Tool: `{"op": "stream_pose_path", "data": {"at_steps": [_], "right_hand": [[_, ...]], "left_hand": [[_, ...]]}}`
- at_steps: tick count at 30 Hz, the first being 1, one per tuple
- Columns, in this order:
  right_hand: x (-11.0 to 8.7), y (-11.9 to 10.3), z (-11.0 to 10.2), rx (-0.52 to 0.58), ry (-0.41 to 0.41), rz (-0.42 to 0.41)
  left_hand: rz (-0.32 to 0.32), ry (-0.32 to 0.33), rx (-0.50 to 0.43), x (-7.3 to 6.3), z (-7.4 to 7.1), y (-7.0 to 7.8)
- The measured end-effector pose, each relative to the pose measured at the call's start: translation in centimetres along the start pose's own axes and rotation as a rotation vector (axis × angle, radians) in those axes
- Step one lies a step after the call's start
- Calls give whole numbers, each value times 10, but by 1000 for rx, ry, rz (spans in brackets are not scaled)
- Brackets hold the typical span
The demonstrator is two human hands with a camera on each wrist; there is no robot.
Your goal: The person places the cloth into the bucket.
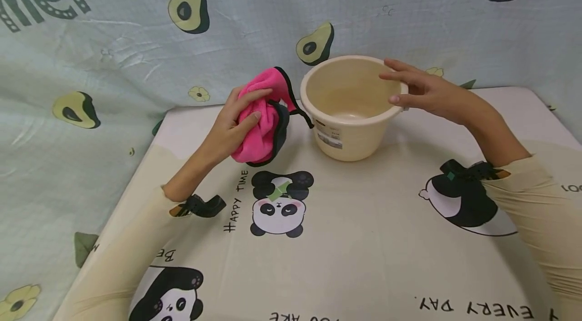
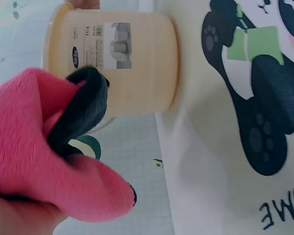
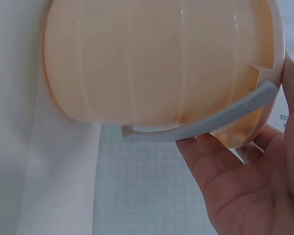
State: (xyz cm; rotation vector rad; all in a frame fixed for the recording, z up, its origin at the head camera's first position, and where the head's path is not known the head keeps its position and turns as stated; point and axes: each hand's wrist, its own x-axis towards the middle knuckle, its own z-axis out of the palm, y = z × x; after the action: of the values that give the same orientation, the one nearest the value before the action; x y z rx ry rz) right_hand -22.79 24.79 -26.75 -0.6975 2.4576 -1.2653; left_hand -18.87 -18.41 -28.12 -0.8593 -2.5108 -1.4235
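My left hand (image 1: 236, 121) grips a bunched pink microfibre cloth (image 1: 258, 134) with black edging and a dark grey underside. One black-edged corner trails over to the left side of a cream plastic bucket (image 1: 350, 141). In the left wrist view the cloth (image 2: 63, 161) fills the near part, in front of the labelled bucket wall (image 2: 142, 93). My right hand (image 1: 432, 91) is at the bucket's right rim, fingers and thumb spread and reaching over it. The right wrist view shows the fingers (image 3: 213, 159) at the grey handle (image 3: 201, 127), which hangs down the bucket's outside.
A panda-printed cover (image 1: 354, 240) lies over the table, and the bucket stands near its back edge. Behind hangs a pale curtain (image 1: 245, 17) printed with avocados. Each wrist carries a black strap mount (image 1: 204, 206).
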Motion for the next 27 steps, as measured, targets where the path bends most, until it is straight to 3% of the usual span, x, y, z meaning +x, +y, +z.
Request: {"op": "stream_pose_path", "data": {"at_steps": [7,12,27], "right_hand": [[1,-1,-1,4,-27,-3],[0,-5,-2,-29,-32,15],[-2,-7,-5,-40,-49,62]], "left_hand": [[36,-27,0,9,-1,5],[70,-8,31,18,-5,5],[48,49,150,51,-28,22]]}}
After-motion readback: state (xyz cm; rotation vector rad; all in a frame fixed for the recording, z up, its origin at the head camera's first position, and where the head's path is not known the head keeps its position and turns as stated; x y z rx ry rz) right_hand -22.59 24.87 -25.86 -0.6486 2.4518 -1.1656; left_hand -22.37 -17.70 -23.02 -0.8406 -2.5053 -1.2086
